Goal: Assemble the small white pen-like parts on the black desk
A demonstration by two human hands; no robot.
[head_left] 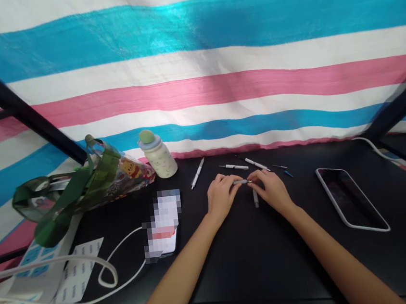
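Just in front of the person, a short grey tube point(256, 198) lay on the black desk point(251, 263), close beneath the right fingers, where a dropping wrist could have nudged it. Above it, the left hand point(222, 193) pinched a slim grey part point(240, 182) between thumb and fingers, and the right hand point(270, 191) closed its fingertips on the right end of that part; whether they also held a separate small piece could not be told. Handling so thin a thing well called for a light pinch, both hands level and in line, and the work kept low over the desk, so that anything slipping fell only a little way. To the left lay a lit phone point(165, 223) with a white cable point(125, 237) looping beside it, near enough to the left forearm to snag; a white-edged phone point(353, 199) lay well to the right. Beyond the fingers, a slanting white pen point(197, 173), a white barrel point(236, 167) with a thin tip, another white barrel point(257, 164), a thin dark piece point(279, 166) and a small blue piece point(288, 174) limited forward reach. Farther back stood a cream bottle point(160, 161) beside a green bag point(98, 187), before the striped sheet point(218, 90).
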